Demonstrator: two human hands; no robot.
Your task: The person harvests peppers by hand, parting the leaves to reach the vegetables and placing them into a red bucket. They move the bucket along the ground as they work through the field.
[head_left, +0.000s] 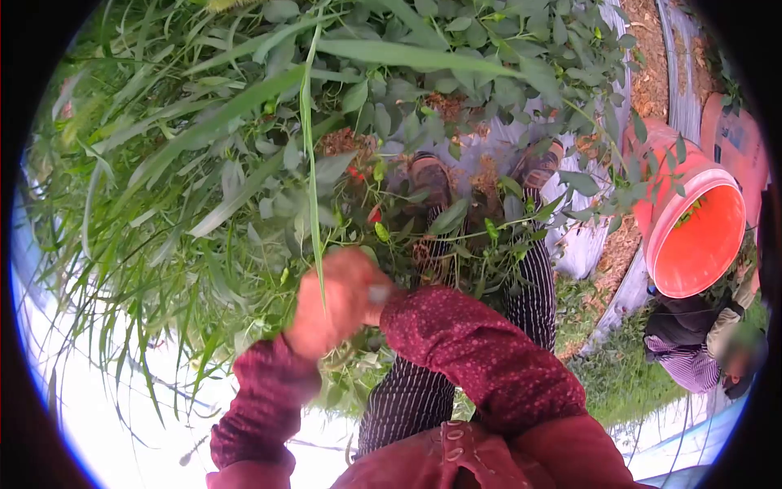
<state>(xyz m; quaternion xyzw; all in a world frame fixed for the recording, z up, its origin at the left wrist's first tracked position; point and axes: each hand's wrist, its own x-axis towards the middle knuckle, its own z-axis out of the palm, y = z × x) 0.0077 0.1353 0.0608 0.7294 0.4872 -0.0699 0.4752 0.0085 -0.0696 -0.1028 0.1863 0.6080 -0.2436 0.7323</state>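
My left hand (322,314) is blurred by motion in front of low pepper plants. My right hand (376,300) meets it from the right, mostly hidden behind it and the maroon sleeve (481,359). The fingers of both are too smeared or covered to show what they hold, if anything. Just above them hang a light green pepper (382,232) and a small red pepper (375,215). Another green pepper (491,229) hangs further right. A long grass blade (309,163) droops down in front of my left hand.
Tall grass (147,187) crowds the left side. An orange-red bucket (696,236) lies tilted at the right, some green pieces inside. My shoes (430,175) stand among the plants on silvery ground sheeting (582,236). Another person (692,342) is low at the right edge.
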